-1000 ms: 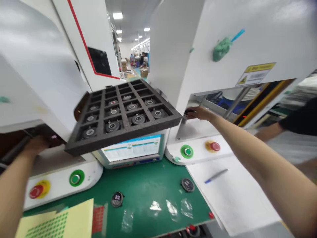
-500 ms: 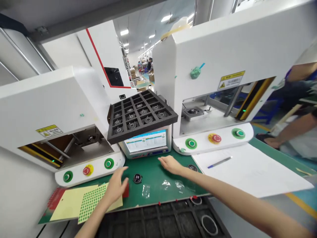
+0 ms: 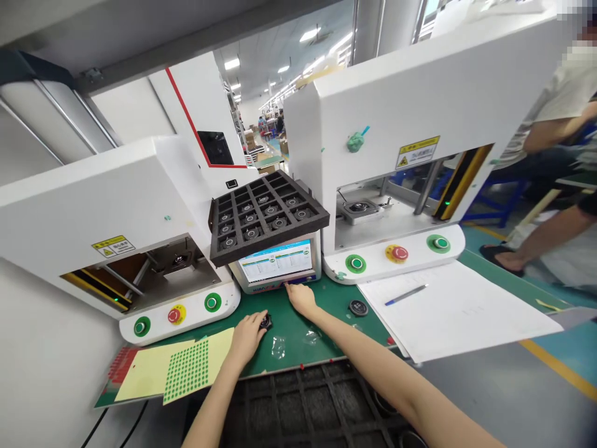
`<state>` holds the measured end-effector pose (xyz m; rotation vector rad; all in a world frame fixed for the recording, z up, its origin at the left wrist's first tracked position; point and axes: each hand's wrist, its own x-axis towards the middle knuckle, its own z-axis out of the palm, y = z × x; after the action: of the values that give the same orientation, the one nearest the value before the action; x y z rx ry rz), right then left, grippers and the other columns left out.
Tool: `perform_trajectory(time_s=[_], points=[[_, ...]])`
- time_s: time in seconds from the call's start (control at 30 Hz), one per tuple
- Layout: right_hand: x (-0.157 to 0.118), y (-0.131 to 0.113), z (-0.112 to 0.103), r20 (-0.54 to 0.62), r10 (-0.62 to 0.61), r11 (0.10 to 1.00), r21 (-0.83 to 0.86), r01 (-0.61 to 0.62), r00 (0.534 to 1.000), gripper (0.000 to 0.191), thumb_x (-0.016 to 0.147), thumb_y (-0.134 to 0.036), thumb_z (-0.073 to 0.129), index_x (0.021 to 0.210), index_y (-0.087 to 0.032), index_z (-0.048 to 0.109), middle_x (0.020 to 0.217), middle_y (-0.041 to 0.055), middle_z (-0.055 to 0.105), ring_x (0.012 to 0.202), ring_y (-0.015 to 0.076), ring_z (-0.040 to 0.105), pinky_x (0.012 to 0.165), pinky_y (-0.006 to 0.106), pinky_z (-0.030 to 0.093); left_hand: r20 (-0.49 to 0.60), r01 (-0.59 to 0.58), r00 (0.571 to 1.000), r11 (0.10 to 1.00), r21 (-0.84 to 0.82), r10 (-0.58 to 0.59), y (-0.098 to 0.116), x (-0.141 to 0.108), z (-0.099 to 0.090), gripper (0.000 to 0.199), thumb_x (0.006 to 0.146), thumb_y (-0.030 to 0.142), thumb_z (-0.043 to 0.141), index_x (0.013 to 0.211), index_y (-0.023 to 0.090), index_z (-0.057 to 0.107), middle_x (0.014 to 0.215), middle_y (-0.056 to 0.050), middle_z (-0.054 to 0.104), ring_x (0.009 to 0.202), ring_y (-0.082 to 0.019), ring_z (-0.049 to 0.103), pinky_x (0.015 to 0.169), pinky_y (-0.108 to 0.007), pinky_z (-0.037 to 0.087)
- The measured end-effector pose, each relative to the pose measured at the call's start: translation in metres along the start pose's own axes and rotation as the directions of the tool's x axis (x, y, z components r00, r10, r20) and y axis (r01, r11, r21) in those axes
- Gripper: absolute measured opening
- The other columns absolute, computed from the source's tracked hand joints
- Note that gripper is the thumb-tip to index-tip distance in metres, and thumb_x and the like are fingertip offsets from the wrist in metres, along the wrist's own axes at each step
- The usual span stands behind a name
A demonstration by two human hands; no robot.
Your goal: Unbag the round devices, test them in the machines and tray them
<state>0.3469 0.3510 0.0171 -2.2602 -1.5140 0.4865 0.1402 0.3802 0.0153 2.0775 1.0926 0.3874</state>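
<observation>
My left hand (image 3: pixel 248 337) is low over the green mat, its fingers closed around a round black watch case (image 3: pixel 266 322) that is partly hidden under them. My right hand (image 3: pixel 301 300) reaches to the lower bezel of a small monitor (image 3: pixel 275 264). One fingertip touches the bezel, while the other fingers are curled with nothing visible in them. To the right of that hand, a second round black watch case (image 3: pixel 357 308) lies on the mat. Clear plastic film pieces (image 3: pixel 278 347) lie between my forearms.
A black compartment tray (image 3: pixel 270 214) with several round parts rests atop the monitor. White press machines stand left (image 3: pixel 88 199) and right (image 3: pixel 396 112). Yellow sheets with green dots (image 3: pixel 186 371), paper (image 3: pixel 448 317) and a pen (image 3: pixel 405 295) lie around. Another black tray (image 3: pixel 298 404) sits below the mat's edge. A person's arm (image 3: pixel 555 233) is at right.
My left hand has moved right and closed on the watch case, which lay uncovered before. My right hand has moved forward and left, onto the monitor's bezel. The camera view has shifted slightly.
</observation>
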Motion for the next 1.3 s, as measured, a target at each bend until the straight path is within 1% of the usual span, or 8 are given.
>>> perform_trajectory(time_s=[0.1, 0.2, 0.4, 0.53, 0.67, 0.83, 1.13, 1.3], points=[[-0.024, -0.009, -0.019, -0.038, -0.049, 0.982, 0.18, 0.055, 0.998, 0.027, 0.096, -0.034, 0.059, 0.116, -0.016, 0.062, 0.115, 0.0077, 0.065, 0.096, 0.0187, 0.066, 0.084, 0.039, 0.057, -0.104, 0.05, 0.991, 0.96, -0.274, -0.081, 0.022, -0.028, 0.007, 0.049, 0.086, 0.055, 0.052, 0.121, 0.023, 0.064, 0.121, -0.014, 0.069, 0.106, -0.03, 0.068, 0.098, -0.049, 0.051], [-0.078, -0.013, -0.033, -0.101, -0.133, 0.914, 0.372, 0.162, 0.986, 0.02, 0.097, -0.032, 0.057, 0.099, -0.014, 0.066, 0.094, 0.0034, 0.069, 0.082, 0.015, 0.067, 0.078, 0.034, 0.057, -0.126, 0.074, 0.979, 0.858, -0.508, -0.159, 0.051, -0.072, 0.017, 0.066, 0.087, 0.068, 0.038, 0.121, 0.018, 0.062, 0.114, -0.019, 0.071, 0.096, -0.029, 0.073, 0.084, -0.043, 0.059], [-0.222, -0.012, -0.053, -0.247, -0.148, 0.625, 0.727, 0.284, 0.958, 0.02, 0.093, -0.039, 0.055, 0.088, -0.02, 0.062, 0.09, 0.0045, 0.071, 0.084, 0.0168, 0.07, 0.075, 0.028, 0.059, -0.114, 0.107, 0.933, 0.565, -0.818, -0.342, 0.127, -0.166, 0.04, 0.046, 0.065, 0.064, 0.076, 0.091, 0.025, 0.071, 0.093, -0.009, 0.074, 0.077, -0.026, 0.072, 0.069, -0.037, 0.061], [-0.276, -0.022, -0.07, -0.398, -0.042, 0.288, 0.873, 0.393, 0.916, 0.009, 0.082, -0.027, 0.072, 0.08, -0.022, 0.064, 0.082, 0.0021, 0.072, 0.074, 0.0145, 0.071, 0.066, 0.023, 0.06, -0.227, 0.051, 0.92, 0.672, -0.739, -0.32, 0.16, -0.207, 0.045, 0.039, 0.069, 0.065, 0.073, 0.087, 0.03, 0.074, 0.092, -0.007, 0.071, 0.083, -0.027, 0.07, 0.067, -0.037, 0.06], [-0.298, -0.032, -0.084, -0.461, -0.001, 0.202, 0.869, 0.451, 0.888, 0.014, 0.076, -0.015, 0.077, 0.071, -0.021, 0.064, 0.071, 0.0015, 0.071, 0.067, 0.0143, 0.071, 0.06, 0.021, 0.06, -0.403, -0.157, 0.912, 0.85, -0.503, -0.07, 0.171, -0.234, 0.039, 0.025, 0.086, 0.05, 0.063, 0.095, 0.03, 0.075, 0.085, -0.005, 0.067, 0.078, -0.022, 0.067, 0.06, -0.029, 0.057], [-0.31, -0.031, -0.093, -0.439, -0.015, 0.179, 0.883, 0.434, 0.898, 0.015, 0.074, -0.011, 0.078, 0.071, -0.021, 0.066, 0.07, 0.0021, 0.072, 0.066, 0.0147, 0.071, 0.061, 0.021, 0.06, -0.43, -0.42, 0.859, 0.863, -0.281, 0.279, 0.173, -0.244, 0.027, 0.018, 0.093, 0.024, 0.059, 0.105, 0.024, 0.072, 0.081, -0.002, 0.065, 0.072, -0.013, 0.063, 0.063, -0.021, 0.051], [-0.302, -0.011, -0.113, -0.34, -0.378, 0.097, 0.911, 0.402, 0.861, 0.022, 0.081, -0.019, 0.075, 0.061, -0.019, 0.064, 0.064, 0.0013, 0.064, 0.061, 0.0117, 0.062, 0.057, 0.023, 0.053, -0.325, -0.457, 0.877, 0.826, -0.33, 0.355, 0.173, -0.248, 0.023, 0.018, 0.094, 0.03, 0.058, 0.104, 0.023, 0.072, 0.081, -0.003, 0.066, 0.072, -0.014, 0.06, 0.062, -0.022, 0.048], [-0.305, -0.014, -0.108, -0.331, -0.278, 0.003, 0.938, 0.346, 0.902, 0.015, 0.075, -0.017, 0.08, 0.068, -0.02, 0.068, 0.065, 0.0, 0.065, 0.061, 0.0108, 0.063, 0.059, 0.021, 0.054, -0.34, -0.467, 0.869, 0.821, -0.327, 0.359, 0.174, -0.248, 0.026, 0.018, 0.094, 0.029, 0.059, 0.106, 0.023, 0.072, 0.081, -0.003, 0.066, 0.073, -0.014, 0.06, 0.064, -0.022, 0.048]])
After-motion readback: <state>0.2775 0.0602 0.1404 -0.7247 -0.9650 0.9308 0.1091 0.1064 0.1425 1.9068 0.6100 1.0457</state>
